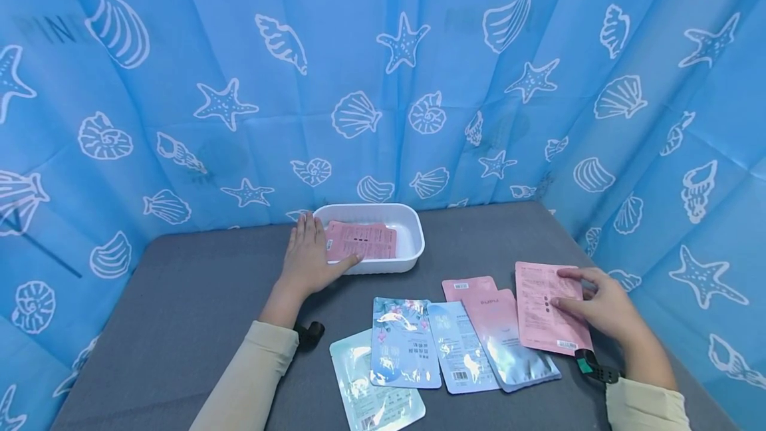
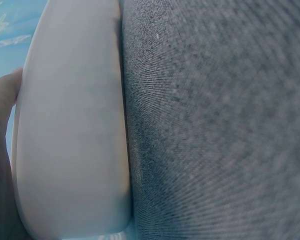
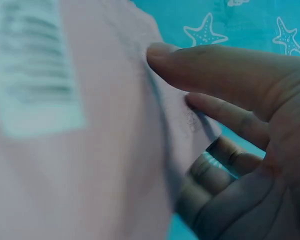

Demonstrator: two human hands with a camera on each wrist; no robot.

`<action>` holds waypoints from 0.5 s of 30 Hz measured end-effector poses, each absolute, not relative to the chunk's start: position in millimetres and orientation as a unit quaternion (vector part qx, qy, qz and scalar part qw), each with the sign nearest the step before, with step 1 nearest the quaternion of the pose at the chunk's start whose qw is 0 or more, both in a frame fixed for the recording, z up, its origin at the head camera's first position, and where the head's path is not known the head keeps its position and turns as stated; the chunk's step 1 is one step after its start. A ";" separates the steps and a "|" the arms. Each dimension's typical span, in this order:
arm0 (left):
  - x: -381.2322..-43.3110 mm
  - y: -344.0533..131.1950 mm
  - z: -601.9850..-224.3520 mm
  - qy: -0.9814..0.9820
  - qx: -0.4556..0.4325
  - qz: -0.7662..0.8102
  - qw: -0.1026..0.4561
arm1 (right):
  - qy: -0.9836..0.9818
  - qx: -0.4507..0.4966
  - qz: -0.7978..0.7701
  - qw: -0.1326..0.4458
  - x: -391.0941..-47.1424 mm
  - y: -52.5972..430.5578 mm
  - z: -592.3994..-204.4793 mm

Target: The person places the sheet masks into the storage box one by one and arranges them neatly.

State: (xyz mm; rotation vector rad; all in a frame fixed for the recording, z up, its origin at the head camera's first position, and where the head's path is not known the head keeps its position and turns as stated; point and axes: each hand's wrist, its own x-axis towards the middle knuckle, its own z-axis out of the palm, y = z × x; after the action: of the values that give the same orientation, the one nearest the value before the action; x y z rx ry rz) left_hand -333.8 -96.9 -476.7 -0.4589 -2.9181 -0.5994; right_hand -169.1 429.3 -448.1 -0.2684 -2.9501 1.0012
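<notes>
My left hand (image 1: 309,259) lies against the left end of a white plastic tub (image 1: 413,251), fingers straight and thumb stretched along its front rim. Inside the tub lie pink sheet-mask packets (image 1: 353,241) with printed text. The left wrist view is mostly filled by the tub's smooth side wall (image 2: 70,120), with part of the hand at its rim. On the right, my right hand (image 1: 606,304) pinches a pink sheet-mask packet (image 1: 534,311) by its right edge, thumb on the printed face. That packet's white barcode label (image 3: 40,75) appears blurred in the right wrist view.
Several packets overlap in a row in front of the tub: a mint one (image 1: 377,388), a floral blue one (image 1: 407,351), a light blue one (image 1: 461,351), a pink-to-blue one (image 1: 505,344) and a pink one (image 1: 463,288). A blue seashell curtain (image 1: 371,52) borders the grey table (image 1: 197,324).
</notes>
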 end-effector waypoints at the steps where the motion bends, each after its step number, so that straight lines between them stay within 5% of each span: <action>1: -333.3 -96.8 -476.4 -0.966 -0.151 -0.199 0.063 | -0.943 -0.082 0.323 0.014 -169.2 428.6 -448.5; 15: -334.1 -96.6 -477.5 -0.967 -0.151 -0.197 0.066 | -0.908 -0.118 0.375 0.142 -172.1 412.1 -438.2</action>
State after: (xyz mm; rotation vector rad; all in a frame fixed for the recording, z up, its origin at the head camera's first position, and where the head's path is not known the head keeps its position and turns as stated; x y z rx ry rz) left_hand -334.1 -96.6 -477.5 -0.4540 -2.9155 -0.5944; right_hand -172.1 412.1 -438.2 -0.3398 -2.6206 1.0832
